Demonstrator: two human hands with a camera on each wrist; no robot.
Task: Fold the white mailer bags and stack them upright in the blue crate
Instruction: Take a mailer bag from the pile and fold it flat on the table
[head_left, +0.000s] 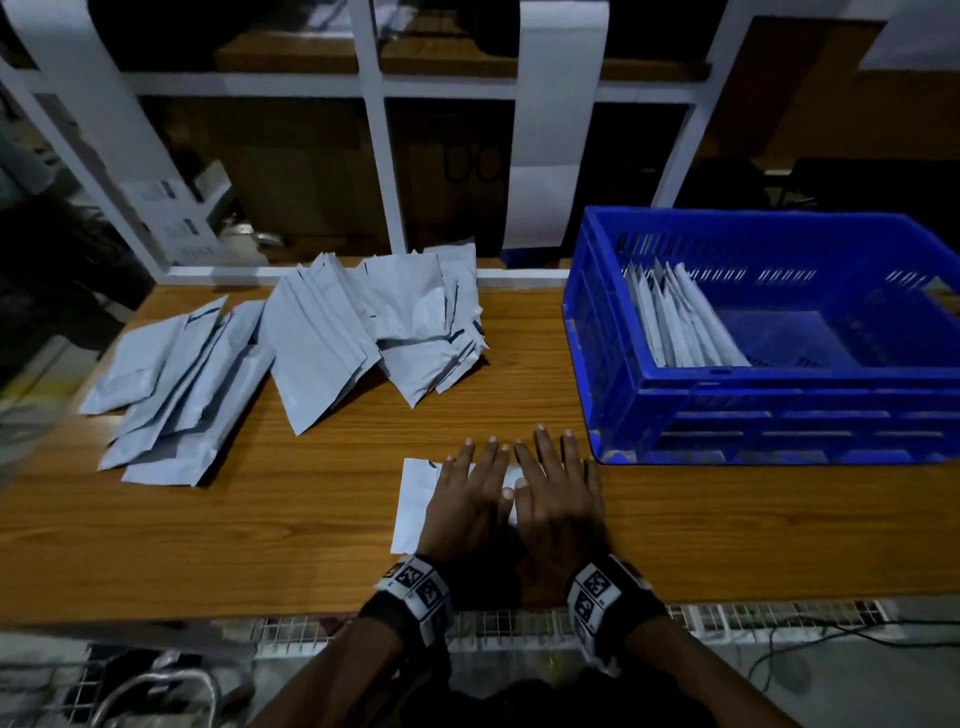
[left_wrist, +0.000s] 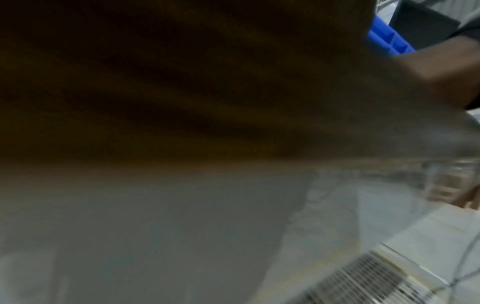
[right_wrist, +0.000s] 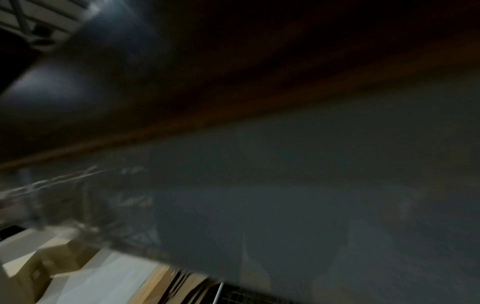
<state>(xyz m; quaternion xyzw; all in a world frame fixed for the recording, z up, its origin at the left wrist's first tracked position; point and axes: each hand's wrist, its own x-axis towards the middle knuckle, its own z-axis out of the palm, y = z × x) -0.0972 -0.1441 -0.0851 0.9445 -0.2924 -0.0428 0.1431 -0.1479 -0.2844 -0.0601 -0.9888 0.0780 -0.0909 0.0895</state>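
White bag (head_left: 413, 501) lies flat on table (head_left: 260, 519) near crate (head_left: 753, 415); left hand (head_left: 462, 501) and right hand (head_left: 558, 499) press it, fingers straight, spread. Best: sweep outward, crease sharp before lifting.

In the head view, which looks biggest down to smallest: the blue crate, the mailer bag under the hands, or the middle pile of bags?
1. Blue crate
2. Middle pile of bags
3. Mailer bag under the hands, partly hidden and nearer the camera, yet plainly smallest.

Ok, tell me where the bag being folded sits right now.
In the head view, the mailer bag lies flat on the table's near edge, under the left hand and right hand, left of the blue crate.
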